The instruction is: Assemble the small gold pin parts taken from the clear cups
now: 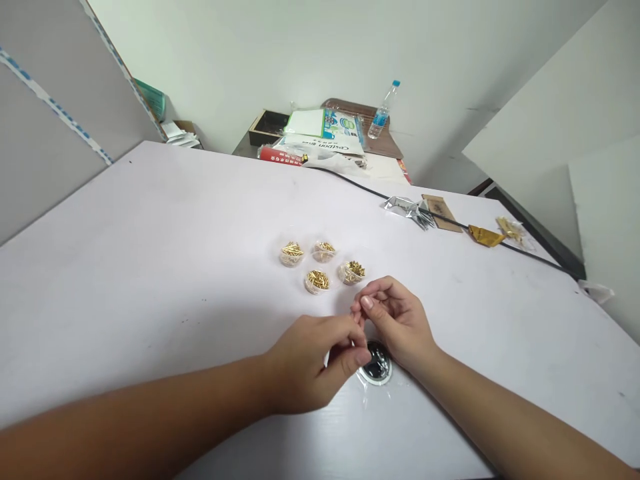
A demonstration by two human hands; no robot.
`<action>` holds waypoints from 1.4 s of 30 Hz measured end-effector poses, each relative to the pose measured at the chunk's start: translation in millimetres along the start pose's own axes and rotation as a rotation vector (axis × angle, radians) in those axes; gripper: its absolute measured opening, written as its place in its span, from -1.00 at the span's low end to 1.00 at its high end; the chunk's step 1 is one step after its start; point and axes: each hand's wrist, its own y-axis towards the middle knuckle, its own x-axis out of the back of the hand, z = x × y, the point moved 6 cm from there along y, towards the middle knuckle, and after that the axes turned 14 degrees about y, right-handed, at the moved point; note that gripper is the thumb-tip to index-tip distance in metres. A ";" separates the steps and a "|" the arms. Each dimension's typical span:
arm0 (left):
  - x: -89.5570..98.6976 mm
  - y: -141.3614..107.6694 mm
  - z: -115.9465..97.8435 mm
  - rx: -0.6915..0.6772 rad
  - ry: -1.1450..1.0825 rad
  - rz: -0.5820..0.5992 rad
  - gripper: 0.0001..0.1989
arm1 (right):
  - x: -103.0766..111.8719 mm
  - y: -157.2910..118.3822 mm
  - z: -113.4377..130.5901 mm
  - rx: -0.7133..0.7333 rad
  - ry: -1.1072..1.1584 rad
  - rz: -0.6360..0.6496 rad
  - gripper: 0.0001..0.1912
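My left hand point(320, 363) is closed, thumb and fingertips bent together above the white table point(125, 293); what it pinches, if anything, is too small to name. Close against it on the right, my right hand point(397, 320) is closed too, thumb against the index finger, its contents not visible. Beneath the hands lies a round black disc point(377, 365) with a white rim, partly covered by them. Just beyond stand several small clear cups of gold-coloured pins, among them a left cup point(291, 255), a front cup point(317, 282) and a right cup point(352, 272).
A black cable point(350, 181) crosses the table's far right, past a silver packet point(407, 208), a cardboard piece point(443, 213) and a gold packet point(486, 236). Behind the table are a water bottle point(383, 115), a dark box point(269, 127) and a red package point(281, 157).
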 end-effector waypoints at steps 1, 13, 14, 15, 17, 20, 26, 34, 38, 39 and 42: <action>4.7 1.7 -7.7 -0.067 0.096 -0.025 -0.92 | -1.0 -0.1 1.4 0.008 -0.029 0.000 -0.87; 109.3 109.1 5.9 0.214 0.833 -0.065 -0.88 | -4.1 -1.1 -2.4 0.010 -0.177 0.009 -0.76; 107.4 114.4 12.1 0.232 0.853 0.000 -0.85 | -3.9 -0.7 -1.6 0.016 -0.184 0.008 -0.77; 105.3 118.7 16.8 0.235 0.871 0.059 -0.81 | -3.5 -0.4 -0.7 0.023 -0.191 0.007 -0.79; 102.7 125.1 21.4 0.223 0.916 0.156 -0.72 | -2.6 0.1 0.4 0.032 -0.200 0.007 -0.82; 99.0 133.3 18.7 0.176 0.992 0.302 -0.76 | -1.7 0.7 0.3 0.037 -0.201 0.017 -0.86; 78.0 145.0 20.8 0.228 1.165 0.583 -0.83 | -2.7 2.7 1.1 0.051 -0.209 0.016 -0.91; 57.0 145.9 36.1 0.161 1.145 0.671 -0.82 | -2.3 3.9 -0.4 0.036 -0.215 0.030 -0.91; 54.1 145.6 39.9 0.139 1.164 0.703 -0.79 | -2.8 4.0 -0.4 0.036 -0.204 0.026 -0.91; 53.1 145.6 40.6 0.129 1.167 0.712 -0.79 | -3.0 4.1 -0.5 0.035 -0.201 0.025 -0.91; 50.5 146.1 42.5 0.082 1.161 0.722 -0.77 | -2.9 4.3 -0.7 0.031 -0.191 0.019 -0.91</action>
